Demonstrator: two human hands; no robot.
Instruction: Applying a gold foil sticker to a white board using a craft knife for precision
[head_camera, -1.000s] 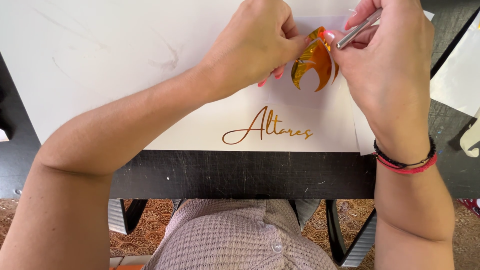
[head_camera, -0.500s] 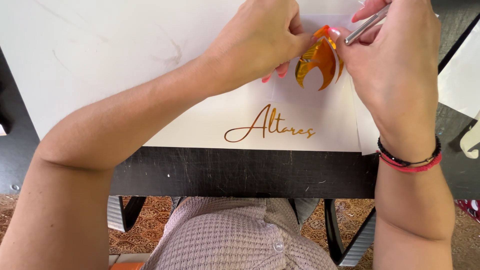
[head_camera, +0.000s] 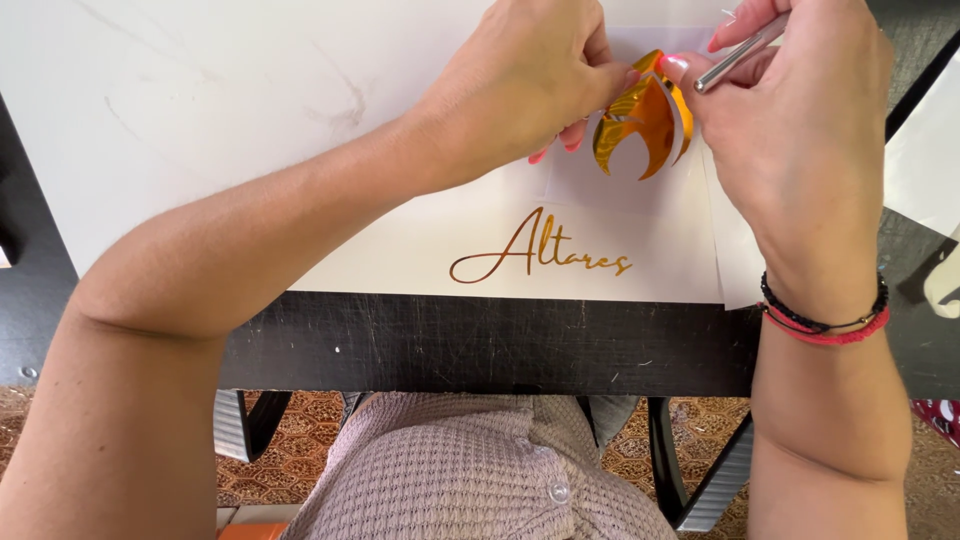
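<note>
A shiny orange-gold foil cut-out, shaped like a curved flame, stands partly lifted off a white backing sheet. My left hand pinches its upper left edge with thumb and fingertips. My right hand holds a thin silver metal tool and touches the cut-out's upper right edge with a fingertip. Gold script lettering lies flat on the sheet just below the cut-out.
The white sheet rests on a dark wooden table. Another pale sheet lies at the right edge. Black and red bracelets circle my right wrist. A patterned floor and chair legs show below the table.
The foil cut-out has lifted a little further off the sheet. Both hands stay pinched at its top, shifted only slightly.
</note>
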